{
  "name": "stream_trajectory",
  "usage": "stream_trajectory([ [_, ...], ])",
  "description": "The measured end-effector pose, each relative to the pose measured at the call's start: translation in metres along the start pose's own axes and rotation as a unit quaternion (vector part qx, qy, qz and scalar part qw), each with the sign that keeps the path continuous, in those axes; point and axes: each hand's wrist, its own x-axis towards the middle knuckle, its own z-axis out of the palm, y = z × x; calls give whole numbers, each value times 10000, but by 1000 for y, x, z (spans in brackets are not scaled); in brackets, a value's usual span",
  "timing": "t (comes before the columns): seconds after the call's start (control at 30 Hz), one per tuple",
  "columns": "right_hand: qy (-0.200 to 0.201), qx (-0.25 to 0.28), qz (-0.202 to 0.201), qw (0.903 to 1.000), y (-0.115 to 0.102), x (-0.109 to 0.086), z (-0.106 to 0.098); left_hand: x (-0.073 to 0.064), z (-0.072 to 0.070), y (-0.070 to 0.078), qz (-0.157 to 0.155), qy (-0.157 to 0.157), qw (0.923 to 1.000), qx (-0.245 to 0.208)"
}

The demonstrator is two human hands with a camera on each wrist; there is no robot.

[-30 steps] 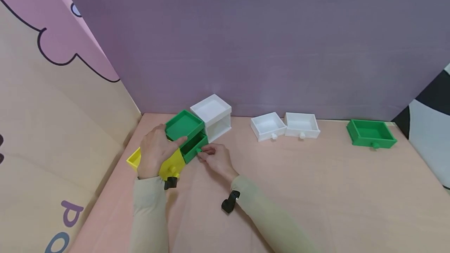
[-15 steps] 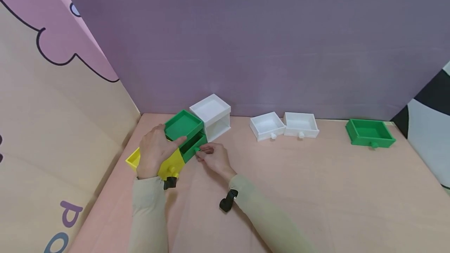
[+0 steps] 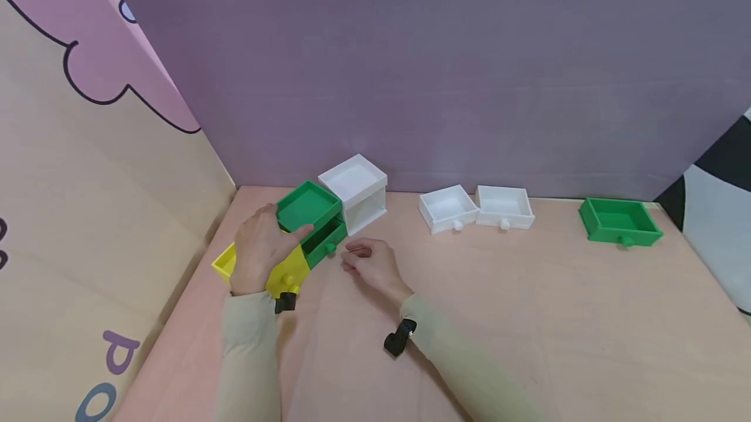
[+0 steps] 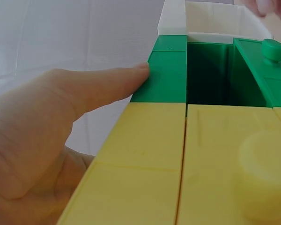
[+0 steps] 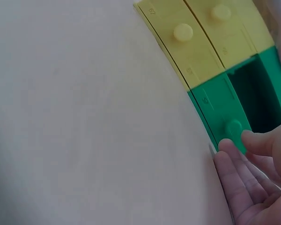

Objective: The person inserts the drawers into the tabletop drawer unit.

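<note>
A small green cabinet (image 3: 309,205) stands between a yellow cabinet (image 3: 290,273) and a white one (image 3: 354,182). Its lower slot holds a green drawer (image 5: 215,105) with a round knob (image 3: 331,248); the upper slot is a dark hollow. My left hand (image 3: 258,252) lies over the yellow cabinet, its straight thumb touching the green cabinet above the hollow; its other fingers are mostly hidden. Just right of the green knob is my right hand (image 3: 375,269), fingers loosely bent, holding nothing. In the head view a small gap separates it from the knob.
Two white drawers (image 3: 448,208) lie side by side right of the cabinets. Farther right is a loose green drawer (image 3: 622,220). A purple-grey wall (image 3: 440,83) rises behind the pink table (image 3: 528,317), and a printed wall (image 3: 88,213) bounds the left.
The green drawer has slid slightly inward. My right hand has let go of its knob and moved a little right. My left hand has stayed in place.
</note>
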Motion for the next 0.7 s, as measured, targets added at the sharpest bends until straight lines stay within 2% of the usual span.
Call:
stream_trajectory([
  [0.13, 58, 129, 124, 9998, 2, -7, -15, 0, 2, 0, -2, -62, 10000, 28],
  [0.43, 464, 461, 477, 9967, -3, -21, -43, 2, 1, 0, 3, -108, 9999, 92],
  [0.57, 596, 379, 530, 9961, -5, -26, -56, 3, 1, -1, -4, -129, 9999, 71],
  [0.7, 757, 250, 400, 9960, -10, -31, -80, 3, 1, -1, 8, -105, 9999, 86],
])
